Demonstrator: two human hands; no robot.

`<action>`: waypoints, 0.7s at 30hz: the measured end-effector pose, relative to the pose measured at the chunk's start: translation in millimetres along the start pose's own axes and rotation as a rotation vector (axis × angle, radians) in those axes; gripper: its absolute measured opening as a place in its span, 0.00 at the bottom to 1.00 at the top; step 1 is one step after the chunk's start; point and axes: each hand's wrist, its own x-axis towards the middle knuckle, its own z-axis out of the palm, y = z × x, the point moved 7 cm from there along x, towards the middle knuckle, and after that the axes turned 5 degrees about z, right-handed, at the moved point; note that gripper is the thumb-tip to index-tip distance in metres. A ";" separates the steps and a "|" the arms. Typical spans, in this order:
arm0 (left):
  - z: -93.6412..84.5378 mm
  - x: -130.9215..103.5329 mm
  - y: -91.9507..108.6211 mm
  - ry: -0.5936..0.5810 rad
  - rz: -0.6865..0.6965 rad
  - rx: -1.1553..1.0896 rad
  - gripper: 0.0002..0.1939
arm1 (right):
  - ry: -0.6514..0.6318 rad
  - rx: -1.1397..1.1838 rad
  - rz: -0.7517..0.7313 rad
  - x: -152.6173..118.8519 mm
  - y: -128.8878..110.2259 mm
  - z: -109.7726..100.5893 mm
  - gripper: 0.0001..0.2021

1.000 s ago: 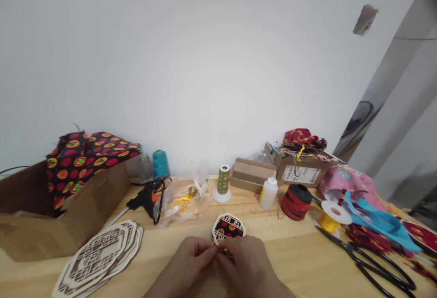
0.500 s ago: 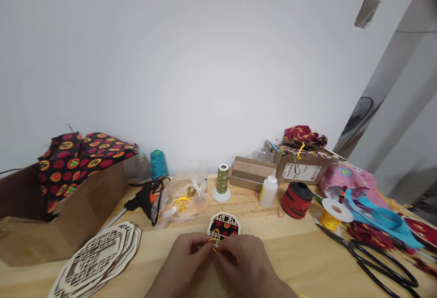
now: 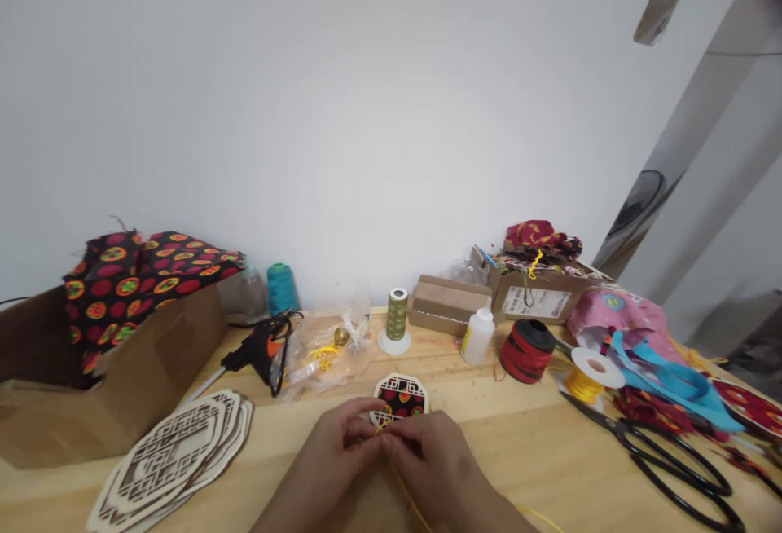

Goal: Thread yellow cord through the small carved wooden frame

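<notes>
Close together at the front of the table, my left hand and my right hand pinch a thin yellow cord. One strand of it hangs down below the fingertips toward me. Just beyond the hands lies a small wooden lattice piece backed with black patterned fabric; my fingers cover its near edge, and whether the cord is tied to it I cannot tell.
On the left are a stack of wooden lattice panels, a cardboard box and a glue gun. Behind stand a green thread spool and a glue bottle. Black scissors and a yellow cord spool lie right.
A length of yellow cord now trails down between my hands, and a small loop seen before at the fingertips is drawn in. My view has shifted slightly.
</notes>
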 end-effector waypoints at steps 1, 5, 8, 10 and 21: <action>-0.8 0.1 -0.1 -0.001 -0.002 0.006 0.20 | -0.008 0.087 0.018 1.2 3.1 3.3 0.13; -3.1 2.0 -0.3 -0.015 0.033 0.041 0.23 | -0.049 0.465 0.154 6.2 15.7 13.5 0.12; -0.6 2.7 -0.5 -0.042 0.067 0.037 0.25 | -0.067 0.653 0.234 6.7 18.2 15.6 0.14; 1.6 2.3 -1.2 -0.052 0.059 0.030 0.27 | -0.067 0.695 0.242 6.9 15.9 16.0 0.14; -4.4 3.5 -4.3 0.025 0.013 0.055 0.23 | -0.233 0.866 0.167 -32.2 19.9 -49.4 0.14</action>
